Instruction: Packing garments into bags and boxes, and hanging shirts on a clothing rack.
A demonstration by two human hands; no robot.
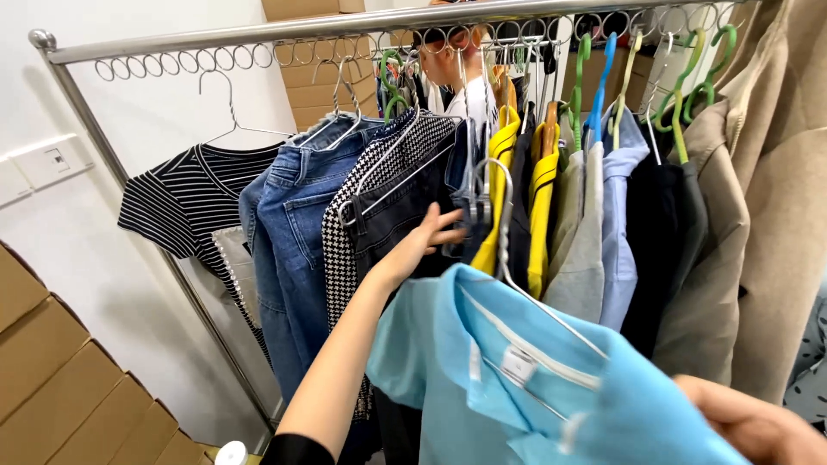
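Fingers of the left hand (426,239) spread open against a dark garment (405,215) on the metal rack (258,34), pressing into the row. The right hand (758,426) is cut off at the lower corner; it grips a light blue shirt (482,379) on a wire hanger (504,224), though its fingers are hidden. The hanger's hook points up toward the rail, the shirt's shoulders slanting down to the right. Jeans (293,232) and a striped top (185,202) hang left; cardboard boxes (60,379) line the white wall.
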